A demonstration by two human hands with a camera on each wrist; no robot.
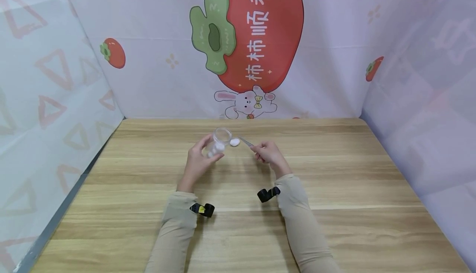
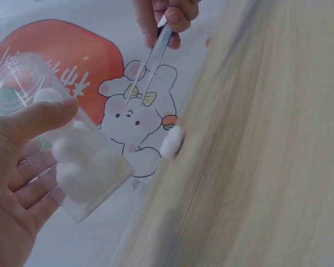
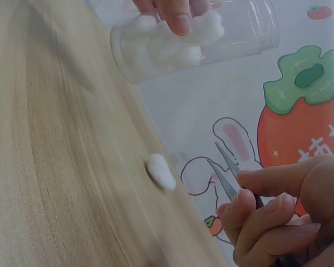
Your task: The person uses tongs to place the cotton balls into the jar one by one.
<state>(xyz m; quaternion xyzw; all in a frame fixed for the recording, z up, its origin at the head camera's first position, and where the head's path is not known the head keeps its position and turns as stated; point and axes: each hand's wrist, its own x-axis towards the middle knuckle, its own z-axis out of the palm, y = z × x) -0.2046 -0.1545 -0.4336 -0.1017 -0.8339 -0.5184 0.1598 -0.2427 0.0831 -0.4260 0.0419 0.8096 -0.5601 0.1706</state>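
Observation:
My left hand [image 1: 197, 161] grips a clear open-mouthed jar [image 2: 72, 161] with several white cotton balls [image 2: 80, 167] inside. Its mouth tilts up and away from the hand. In my right hand [image 1: 269, 154] is a pair of metal tweezers [image 3: 225, 172], pinched between thumb and fingers. The tips of the tweezers stand apart with nothing between them. One cotton ball [image 3: 161, 171] lies on the wooden table [image 1: 238, 231], just right of the jar in the head view. The tweezer tips point toward that ball from its right side.
Behind the table's far edge hangs a white cloth [image 1: 156, 79] printed with persimmons and a rabbit. Similar printed sheets [image 1: 48, 99] stand at both sides. A small black camera [image 1: 268, 194] is strapped to the right wrist, and another camera [image 1: 203, 209] to the left.

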